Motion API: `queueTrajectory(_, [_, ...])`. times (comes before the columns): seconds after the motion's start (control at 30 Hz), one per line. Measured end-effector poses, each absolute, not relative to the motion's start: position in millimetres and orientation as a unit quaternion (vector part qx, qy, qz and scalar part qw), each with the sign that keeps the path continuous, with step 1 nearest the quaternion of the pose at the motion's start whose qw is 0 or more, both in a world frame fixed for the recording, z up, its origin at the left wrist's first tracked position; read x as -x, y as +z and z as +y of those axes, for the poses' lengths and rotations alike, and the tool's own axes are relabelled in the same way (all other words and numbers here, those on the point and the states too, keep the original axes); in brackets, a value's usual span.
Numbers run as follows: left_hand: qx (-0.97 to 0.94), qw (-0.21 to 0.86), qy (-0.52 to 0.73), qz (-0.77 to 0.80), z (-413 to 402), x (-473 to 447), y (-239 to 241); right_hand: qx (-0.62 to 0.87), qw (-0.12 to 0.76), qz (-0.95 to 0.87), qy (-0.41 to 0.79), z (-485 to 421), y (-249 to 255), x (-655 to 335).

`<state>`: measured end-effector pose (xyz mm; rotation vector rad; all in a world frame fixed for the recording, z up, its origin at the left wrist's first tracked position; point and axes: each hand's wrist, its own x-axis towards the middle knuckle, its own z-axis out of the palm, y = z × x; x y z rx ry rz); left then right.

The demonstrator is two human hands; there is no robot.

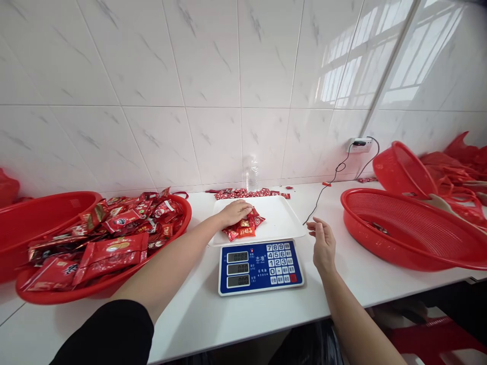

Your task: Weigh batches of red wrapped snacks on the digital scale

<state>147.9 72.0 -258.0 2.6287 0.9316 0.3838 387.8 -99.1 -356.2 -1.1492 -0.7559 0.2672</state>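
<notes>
A digital scale with a blue keypad panel stands on the table, its white tray behind the panel. On the tray lies a small heap of red snack packets. My left hand rests over the left part of this heap, its fingers stretched out and touching the packets; the undersides of the fingers are hidden. Just to the right of the scale, my right hand hovers with loosely bent fingers apart and nothing in them. Nearest my left forearm is a red basket full of red packets.
A red basket with a small packet inside stands at the right, with a smaller red basket behind it. Another red basket is at far left. A clear bottle and a power cord are near the wall.
</notes>
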Motion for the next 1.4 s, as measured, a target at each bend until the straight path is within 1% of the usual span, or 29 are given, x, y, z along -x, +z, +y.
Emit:
queueTrajectory(0.13, [-0.921, 0.175, 0.156, 0.31, 76, -149, -255, 0.529, 0.763, -0.349, 0.125, -100, -355, -387])
queueTrajectory(0.27, [-0.907, 0.195, 0.168, 0.334, 80, -146, -255, 0.531, 0.763, -0.347, 0.124, -101, -355, -388])
queueTrajectory(0.5, [-0.889, 0.25, 0.145, 0.354, 83, -141, -257, 0.53, 0.762, -0.351, 0.126, -100, -354, -387])
queueTrajectory(0.63, [-0.888, 0.256, 0.147, 0.352, 76, -141, -249, 0.537, 0.757, -0.352, 0.121, -100, -354, -387])
queueTrajectory(0.77, [-0.909, 0.209, 0.142, 0.333, 63, -139, -243, 0.538, 0.755, -0.357, 0.117, -100, -354, -387])
queueTrajectory(0.87, [-0.924, 0.157, 0.086, 0.337, 52, -135, -244, 0.539, 0.753, -0.359, 0.116, -101, -353, -386])
queueTrajectory(0.97, [-0.929, 0.139, 0.032, 0.341, 41, -135, -247, 0.539, 0.753, -0.36, 0.116, -101, -352, -386])
queueTrajectory(1.03, [-0.933, 0.128, 0.017, 0.336, 36, -136, -248, 0.539, 0.753, -0.358, 0.116, -101, -352, -387])
queueTrajectory(1.3, [-0.931, 0.123, 0.038, 0.343, 36, -144, -248, 0.536, 0.759, -0.349, 0.12, -100, -355, -387])
queueTrajectory(1.4, [-0.927, 0.148, 0.086, 0.335, 36, -143, -245, 0.54, 0.757, -0.348, 0.118, -100, -354, -387])
